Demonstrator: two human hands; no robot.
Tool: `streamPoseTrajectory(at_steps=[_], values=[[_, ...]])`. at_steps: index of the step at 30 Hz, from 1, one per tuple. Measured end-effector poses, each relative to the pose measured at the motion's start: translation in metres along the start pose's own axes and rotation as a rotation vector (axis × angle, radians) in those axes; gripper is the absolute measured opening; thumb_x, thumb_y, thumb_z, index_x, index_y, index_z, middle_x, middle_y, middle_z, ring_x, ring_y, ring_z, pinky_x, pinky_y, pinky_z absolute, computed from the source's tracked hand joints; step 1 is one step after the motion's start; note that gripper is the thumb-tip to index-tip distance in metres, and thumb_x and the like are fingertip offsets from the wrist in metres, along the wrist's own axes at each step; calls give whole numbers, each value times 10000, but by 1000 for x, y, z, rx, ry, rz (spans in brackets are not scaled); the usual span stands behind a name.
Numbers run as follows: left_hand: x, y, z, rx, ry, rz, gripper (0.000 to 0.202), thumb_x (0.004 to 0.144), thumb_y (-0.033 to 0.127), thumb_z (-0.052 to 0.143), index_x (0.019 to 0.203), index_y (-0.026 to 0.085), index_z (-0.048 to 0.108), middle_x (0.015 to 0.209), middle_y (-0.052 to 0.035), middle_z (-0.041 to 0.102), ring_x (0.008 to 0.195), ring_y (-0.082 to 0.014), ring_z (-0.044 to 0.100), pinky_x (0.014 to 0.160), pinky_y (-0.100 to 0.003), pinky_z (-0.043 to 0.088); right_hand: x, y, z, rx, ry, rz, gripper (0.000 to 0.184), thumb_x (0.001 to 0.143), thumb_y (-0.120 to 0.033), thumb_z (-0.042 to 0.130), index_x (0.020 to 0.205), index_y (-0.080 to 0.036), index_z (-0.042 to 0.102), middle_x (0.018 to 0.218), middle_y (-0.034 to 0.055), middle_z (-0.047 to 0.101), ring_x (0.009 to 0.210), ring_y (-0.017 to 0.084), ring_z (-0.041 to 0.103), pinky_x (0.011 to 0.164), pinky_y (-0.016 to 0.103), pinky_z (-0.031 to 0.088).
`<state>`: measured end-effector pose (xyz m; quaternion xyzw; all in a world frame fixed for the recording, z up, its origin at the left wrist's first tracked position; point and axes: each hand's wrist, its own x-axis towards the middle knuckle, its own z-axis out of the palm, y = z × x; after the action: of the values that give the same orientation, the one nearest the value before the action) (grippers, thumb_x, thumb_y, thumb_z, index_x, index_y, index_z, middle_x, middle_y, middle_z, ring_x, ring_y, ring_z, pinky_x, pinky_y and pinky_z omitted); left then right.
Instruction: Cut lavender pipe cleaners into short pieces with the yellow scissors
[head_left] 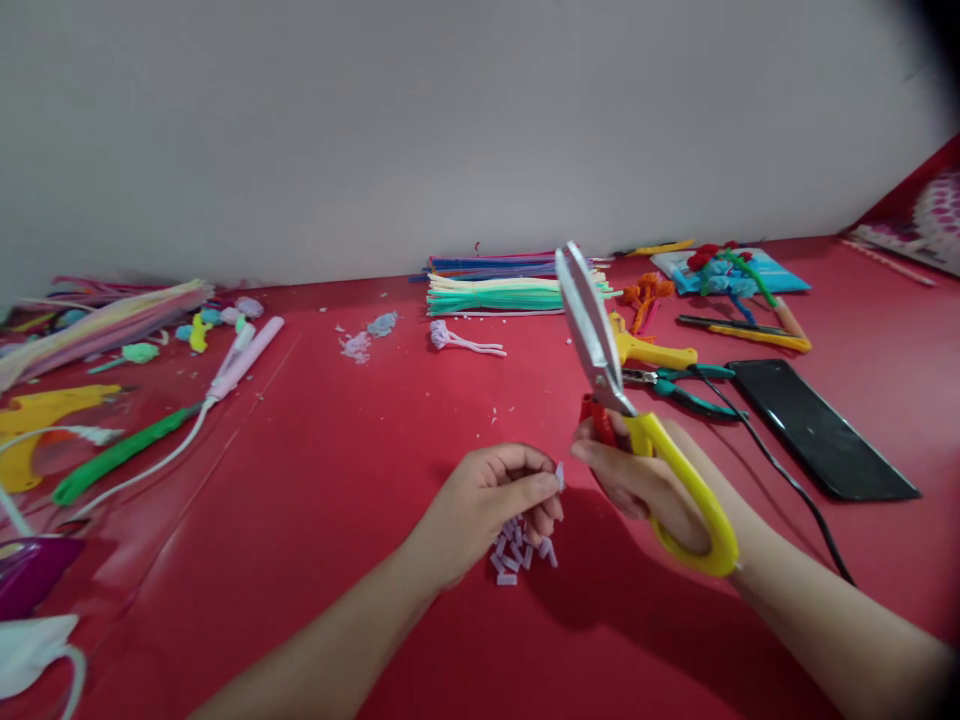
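Note:
My right hand (645, 480) grips yellow-handled scissors (600, 340), blades closed and pointing up and away. My left hand (491, 505) is curled just left of it, pinching a tiny lilac piece (559, 475) between thumb and fingertip. Under the left hand lies a small heap of several short lilac pipe-cleaner bits (517, 555) on the red table (360, 440).
Bundles of pipe cleaners (502, 285) lie at the back by the wall, more at far left (105, 315). A black phone (817, 425), a cable (780, 470), teal pliers (686, 385), a yellow glue gun (652, 350) and a pipe-cleaner flower (731, 270) lie right. A pink wand tool (244, 360) and green tool (120, 450) lie left.

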<state>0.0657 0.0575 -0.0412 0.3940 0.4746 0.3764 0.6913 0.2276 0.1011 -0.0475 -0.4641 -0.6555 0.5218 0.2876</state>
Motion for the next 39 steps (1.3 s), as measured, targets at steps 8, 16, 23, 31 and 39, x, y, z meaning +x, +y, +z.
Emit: streamPoseTrajectory(at_steps=[8, 16, 23, 31, 39], values=[[0, 1, 3, 4, 70, 29, 121, 659, 238, 554, 706, 128, 535, 565, 4, 523, 463, -70, 480, 479, -199, 399, -6, -9, 9, -91, -37, -27, 63, 682, -218, 457, 673, -165, 491, 531, -53, 450, 472, 56, 385, 423, 150, 303], [0, 1, 10, 83, 208, 88, 75, 623, 173, 570, 655, 134, 516, 508, 32, 482, 458, -69, 459, 460, -195, 388, -5, -7, 9, -299, -15, -100, 151, 706, -295, 437, 663, -159, 487, 543, -43, 441, 497, 67, 394, 442, 168, 297], [2, -5, 5, 55, 178, 113, 93, 638, 211, 572, 681, 135, 540, 532, 17, 524, 444, -77, 478, 461, -212, 406, -4, -7, 6, -414, -38, -127, 181, 702, -344, 444, 694, -167, 483, 544, -32, 490, 486, 75, 420, 415, 168, 279], [1, 8, -15, -194, 379, 315, 74, 674, 204, 556, 710, 141, 540, 597, 7, 556, 496, -70, 498, 476, -191, 412, -3, -6, -1, -839, 38, -193, 286, 675, -480, 455, 673, -197, 414, 477, -41, 450, 402, 88, 392, 398, 196, 198], [-2, 11, -21, -225, 466, 428, 54, 690, 175, 527, 703, 129, 553, 613, -1, 542, 522, -79, 507, 479, -198, 419, -4, 7, 8, -1087, 7, -276, 292, 737, -483, 351, 702, -196, 395, 504, 0, 512, 425, 142, 480, 417, 226, 170]])
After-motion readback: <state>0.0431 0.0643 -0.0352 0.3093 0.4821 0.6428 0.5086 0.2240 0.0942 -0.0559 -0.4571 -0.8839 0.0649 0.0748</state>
